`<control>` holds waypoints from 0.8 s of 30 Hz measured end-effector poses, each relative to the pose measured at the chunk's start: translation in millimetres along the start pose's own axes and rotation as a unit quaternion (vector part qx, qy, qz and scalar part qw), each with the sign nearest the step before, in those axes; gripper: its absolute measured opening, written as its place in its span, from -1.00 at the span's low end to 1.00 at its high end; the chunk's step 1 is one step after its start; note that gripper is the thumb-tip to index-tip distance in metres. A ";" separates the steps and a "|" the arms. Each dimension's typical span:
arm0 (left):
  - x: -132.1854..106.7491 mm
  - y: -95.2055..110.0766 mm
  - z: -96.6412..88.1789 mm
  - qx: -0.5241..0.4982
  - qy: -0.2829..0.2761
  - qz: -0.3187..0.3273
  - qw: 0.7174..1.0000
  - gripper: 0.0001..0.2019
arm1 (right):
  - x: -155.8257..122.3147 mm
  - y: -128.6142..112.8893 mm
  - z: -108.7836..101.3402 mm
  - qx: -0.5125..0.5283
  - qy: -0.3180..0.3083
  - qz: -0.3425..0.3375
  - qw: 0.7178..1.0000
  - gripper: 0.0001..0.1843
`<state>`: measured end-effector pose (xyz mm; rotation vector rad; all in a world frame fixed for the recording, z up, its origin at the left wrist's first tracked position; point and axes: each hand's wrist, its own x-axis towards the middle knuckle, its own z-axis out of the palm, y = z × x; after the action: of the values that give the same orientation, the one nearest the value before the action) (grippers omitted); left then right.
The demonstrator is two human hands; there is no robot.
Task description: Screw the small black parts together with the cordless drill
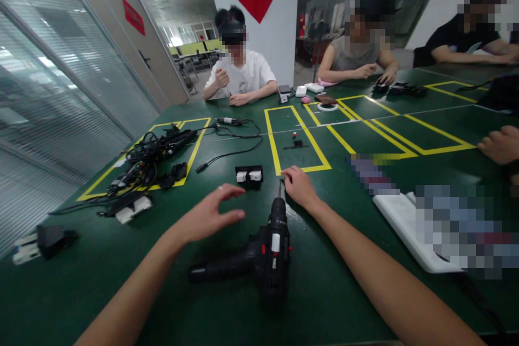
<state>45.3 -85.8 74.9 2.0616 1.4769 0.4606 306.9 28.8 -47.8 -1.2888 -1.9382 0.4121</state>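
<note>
Drill point(277, 251) beside spread left hand point(208, 213), curled right hand point(300, 187).

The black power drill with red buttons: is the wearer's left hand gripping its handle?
No: the bare left hand is open, and the black power drill lies with its handle visibly apart from it.

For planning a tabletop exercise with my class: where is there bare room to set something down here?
Free patches: front left, between the left forearm and the black-and-white part; also between the right forearm and the white slab. Crowded: the cable tangle, and between the forearms, where the cordless drill lies.
</note>
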 end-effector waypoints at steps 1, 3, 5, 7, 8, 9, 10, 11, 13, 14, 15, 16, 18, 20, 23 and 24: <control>-21.0 10.0 7.7 0.040 -0.051 0.000 0.998 -0.37 | -0.2 -0.3 0.7 0.002 0.000 0.002 1.000 -0.72; -53.5 24.2 28.1 0.106 -0.107 -0.002 0.989 -0.20 | -0.5 -1.2 1.8 0.009 0.001 0.010 1.000 -0.71; -70.0 28.8 49.9 0.158 -0.078 -0.001 0.984 -0.15 | 0.2 -1.7 2.0 0.020 0.003 0.020 1.000 -0.71; -73.6 26.3 66.2 0.201 -0.049 -0.002 0.978 -0.21 | 2.1 -0.8 0.8 0.037 0.008 0.034 0.999 -0.72; -72.8 23.7 71.0 0.208 -0.047 0.001 0.977 -0.23 | 3.1 0.4 -0.5 0.048 0.011 0.044 0.998 -0.72; -71.6 21.3 73.6 0.209 -0.043 0.002 0.977 -0.24 | 3.8 1.9 -2.4 0.061 0.015 0.055 0.996 -0.73; -70.4 19.5 74.1 0.206 -0.038 0.002 0.978 -0.25 | 3.5 3.3 -5.0 0.076 0.019 0.067 0.995 -0.73; -69.3 18.8 73.4 0.197 -0.030 0.002 0.980 -0.25 | 1.9 4.3 -8.4 0.091 0.025 0.081 0.992 -0.73; -66.9 21.6 70.6 0.162 0.002 0.001 0.987 -0.27 | -6.6 2.5 -17.0 0.117 0.043 0.106 0.986 -0.72; -64.4 25.2 69.8 0.132 0.024 0.003 0.991 -0.29 | -13.7 -1.4 -22.1 0.128 0.055 0.115 0.984 -0.70; -60.6 30.3 69.8 0.093 0.050 0.006 0.994 -0.31 | -22.3 -7.8 -27.2 0.138 0.066 0.118 0.981 -0.67; -55.0 36.4 70.9 0.048 0.082 0.010 0.995 -0.34 | -31.9 -16.7 -32.2 0.152 0.068 0.112 0.980 -0.65; -38.7 50.6 75.9 -0.042 0.141 0.020 0.989 -0.39 | -51.5 -40.1 -40.0 0.252 0.037 0.037 0.966 -0.54; -18.2 64.7 82.9 -0.106 0.177 0.034 0.978 -0.45 | -67.4 -65.4 -43.7 0.336 -0.001 -0.048 0.941 -0.44; 10.6 78.9 91.3 -0.146 0.184 0.069 0.970 -0.46 | -79.1 -91.2 -43.1 0.395 -0.030 -0.042 0.917 -0.34; 17.9 80.9 92.3 -0.141 0.174 0.087 0.971 -0.45 | -80.1 -94.5 -42.7 0.415 -0.033 -0.026 0.909 -0.34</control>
<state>164.6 -110.3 51.5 1.9550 1.3248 1.0849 294.0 -89.7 6.7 -0.6581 -1.5449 1.1164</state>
